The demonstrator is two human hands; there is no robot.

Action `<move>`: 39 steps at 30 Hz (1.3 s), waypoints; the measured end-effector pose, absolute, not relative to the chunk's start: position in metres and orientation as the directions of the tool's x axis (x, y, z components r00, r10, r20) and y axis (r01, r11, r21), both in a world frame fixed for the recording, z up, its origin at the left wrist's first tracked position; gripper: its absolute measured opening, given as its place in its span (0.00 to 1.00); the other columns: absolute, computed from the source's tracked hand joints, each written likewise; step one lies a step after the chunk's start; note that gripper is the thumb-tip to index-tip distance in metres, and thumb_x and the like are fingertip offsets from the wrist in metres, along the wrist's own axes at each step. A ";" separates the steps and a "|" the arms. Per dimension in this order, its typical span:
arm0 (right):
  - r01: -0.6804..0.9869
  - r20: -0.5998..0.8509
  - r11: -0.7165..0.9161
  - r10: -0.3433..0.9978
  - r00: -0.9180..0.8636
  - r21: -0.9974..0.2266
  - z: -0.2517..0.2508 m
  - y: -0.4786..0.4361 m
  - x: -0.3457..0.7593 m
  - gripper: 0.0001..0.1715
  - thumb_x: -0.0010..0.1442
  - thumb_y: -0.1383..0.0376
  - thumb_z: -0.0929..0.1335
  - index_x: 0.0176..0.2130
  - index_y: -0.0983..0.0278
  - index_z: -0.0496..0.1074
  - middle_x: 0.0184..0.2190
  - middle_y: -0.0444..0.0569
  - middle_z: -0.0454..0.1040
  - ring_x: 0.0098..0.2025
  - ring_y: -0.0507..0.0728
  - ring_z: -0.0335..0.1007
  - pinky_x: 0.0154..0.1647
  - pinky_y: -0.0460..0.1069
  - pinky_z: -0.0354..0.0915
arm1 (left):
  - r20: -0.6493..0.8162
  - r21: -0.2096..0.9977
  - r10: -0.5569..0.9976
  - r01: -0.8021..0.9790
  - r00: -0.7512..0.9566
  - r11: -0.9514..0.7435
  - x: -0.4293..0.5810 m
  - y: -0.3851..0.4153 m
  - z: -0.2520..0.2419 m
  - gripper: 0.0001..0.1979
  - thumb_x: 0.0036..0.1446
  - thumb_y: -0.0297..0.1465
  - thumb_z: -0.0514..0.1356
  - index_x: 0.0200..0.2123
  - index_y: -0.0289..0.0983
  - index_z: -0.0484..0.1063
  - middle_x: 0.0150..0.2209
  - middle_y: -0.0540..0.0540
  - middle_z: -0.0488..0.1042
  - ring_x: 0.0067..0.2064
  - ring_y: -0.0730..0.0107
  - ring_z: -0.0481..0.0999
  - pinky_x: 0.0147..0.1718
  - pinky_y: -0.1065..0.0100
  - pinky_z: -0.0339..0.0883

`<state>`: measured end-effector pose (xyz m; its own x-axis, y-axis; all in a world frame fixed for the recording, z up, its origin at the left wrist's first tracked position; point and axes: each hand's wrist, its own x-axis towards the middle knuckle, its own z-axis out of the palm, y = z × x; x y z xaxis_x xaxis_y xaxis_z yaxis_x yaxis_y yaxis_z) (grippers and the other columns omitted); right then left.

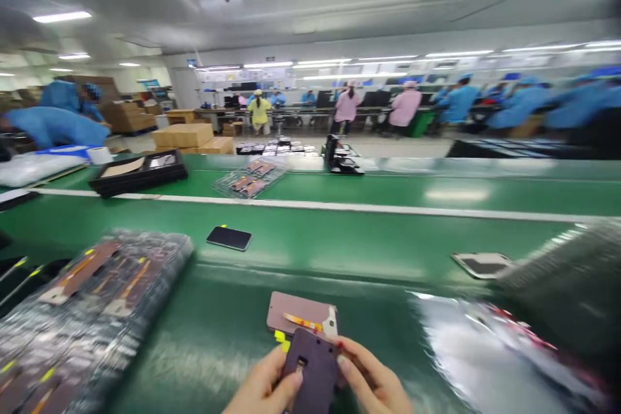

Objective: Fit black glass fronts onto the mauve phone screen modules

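Note:
My left hand [266, 383] grips a dark purple phone-shaped panel [315, 365] by its left side, thumb on its face near a small cutout. My right hand [371, 378] pinches the panel's upper right edge with thumb and forefinger; small red spots show there. Yellow tabs [282, 339] stick out by the left fingertips. Just beyond, a pinkish-brown phone panel [298, 305] with an orange flex cable [303, 321] lies on the green worktop [223, 330], its near part hidden behind the held one.
Clear plastic trays [160, 259] with several brown panels lie at left. A dark-screened phone [229, 238] rests ahead, another phone-like piece [481, 265] at right beside plastic bags [499, 362]. Farther back are a black box [140, 171] and a blister tray [251, 178]. A person [61, 116] bends at far left.

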<state>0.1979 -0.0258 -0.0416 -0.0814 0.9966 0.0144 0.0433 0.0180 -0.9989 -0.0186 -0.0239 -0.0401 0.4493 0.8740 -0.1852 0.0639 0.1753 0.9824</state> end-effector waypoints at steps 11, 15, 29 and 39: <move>0.799 0.884 0.552 0.464 -0.056 -0.239 -0.038 -0.022 0.183 0.17 0.59 0.77 0.66 0.46 0.66 0.77 0.45 0.60 0.80 0.46 0.62 0.77 0.45 0.54 0.75 | -0.210 0.959 0.932 -0.125 0.296 0.255 0.014 -0.002 -0.050 0.32 0.48 0.53 0.65 0.51 0.39 0.76 0.48 0.38 0.80 0.51 0.50 0.77 0.55 0.56 0.66; 0.619 0.812 0.694 0.564 -0.151 -0.367 -0.027 -0.033 0.179 0.11 0.60 0.74 0.66 0.39 0.63 0.75 0.43 0.56 0.79 0.44 0.59 0.75 0.43 0.52 0.74 | -0.189 0.972 0.936 -0.080 0.297 0.222 0.017 0.005 -0.040 0.31 0.45 0.54 0.66 0.45 0.38 0.79 0.44 0.39 0.81 0.47 0.51 0.77 0.52 0.57 0.67; 0.571 0.577 0.485 0.816 -0.024 -0.663 -0.021 -0.016 0.196 0.07 0.65 0.70 0.66 0.35 0.62 0.73 0.27 0.45 0.70 0.31 0.55 0.68 0.30 0.47 0.66 | -0.242 0.958 0.752 0.030 0.613 0.284 0.011 -0.016 -0.051 0.26 0.56 0.50 0.61 0.50 0.38 0.75 0.31 0.47 0.75 0.29 0.70 0.70 0.34 0.69 0.67; 0.769 0.852 0.638 0.383 -0.357 0.036 -0.009 -0.038 0.172 0.15 0.67 0.75 0.59 0.33 0.68 0.72 0.20 0.46 0.67 0.23 0.53 0.60 0.24 0.49 0.58 | -0.253 0.910 0.828 -0.168 0.500 0.379 0.021 -0.010 -0.027 0.17 0.49 0.40 0.69 0.39 0.36 0.79 0.36 0.45 0.81 0.40 0.61 0.76 0.44 0.66 0.66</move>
